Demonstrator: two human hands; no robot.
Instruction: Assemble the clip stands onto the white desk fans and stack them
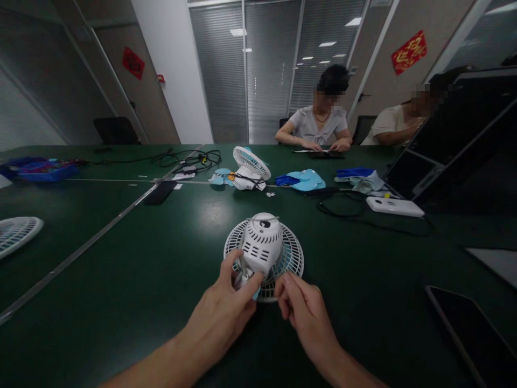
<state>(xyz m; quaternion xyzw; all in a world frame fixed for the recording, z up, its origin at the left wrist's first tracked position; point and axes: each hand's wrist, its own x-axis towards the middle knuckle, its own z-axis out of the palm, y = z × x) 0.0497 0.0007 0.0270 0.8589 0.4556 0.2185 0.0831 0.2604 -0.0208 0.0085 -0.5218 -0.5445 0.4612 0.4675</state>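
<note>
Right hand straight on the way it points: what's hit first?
Most likely the white fan grille, just ahead of the right hand, with the white motor housing beyond. Depth is unclear; contact can't be ruled out.

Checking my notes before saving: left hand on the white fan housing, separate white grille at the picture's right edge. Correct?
Not quite: the separate white grille lies at the left edge, as the head view shows. The left hand is on the white fan housing.
</note>
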